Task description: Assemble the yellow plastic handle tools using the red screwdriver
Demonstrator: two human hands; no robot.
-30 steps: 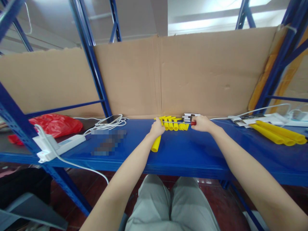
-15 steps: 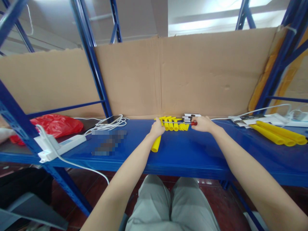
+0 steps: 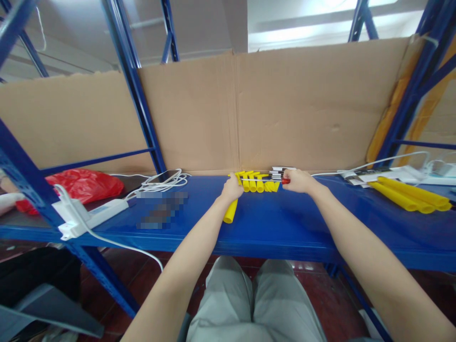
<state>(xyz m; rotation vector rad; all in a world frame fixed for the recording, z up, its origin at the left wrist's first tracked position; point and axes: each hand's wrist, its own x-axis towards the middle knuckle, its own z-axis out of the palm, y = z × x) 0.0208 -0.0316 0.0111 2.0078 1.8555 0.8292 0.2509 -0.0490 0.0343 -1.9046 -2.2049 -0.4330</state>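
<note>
My left hand (image 3: 232, 188) is closed around a yellow tube (image 3: 231, 212), whose lower end sticks out below the fist toward the shelf's front edge. My right hand (image 3: 296, 181) grips the red handle (image 3: 286, 181) of a thin-shafted tool. The tool's shaft (image 3: 261, 180) reaches left to my left hand, passing over several short yellow tubes (image 3: 252, 185) in a row. Small yellow cut pieces (image 3: 271, 186) lie just left of the red handle. Behind the handle are black and white items (image 3: 278, 172) too small to make out.
Yellow tubes (image 3: 409, 195) lie on the blue shelf (image 3: 274, 228) at right, beside papers and cables. At left are a white power strip (image 3: 103, 212), coiled white cable (image 3: 166, 183) and a red bag (image 3: 87, 185). Cardboard (image 3: 302, 109) stands behind; blue posts flank the shelf.
The view has shifted slightly. Both hands keep their holds, and the tool's shaft still spans between them. Nothing has been let go.
</note>
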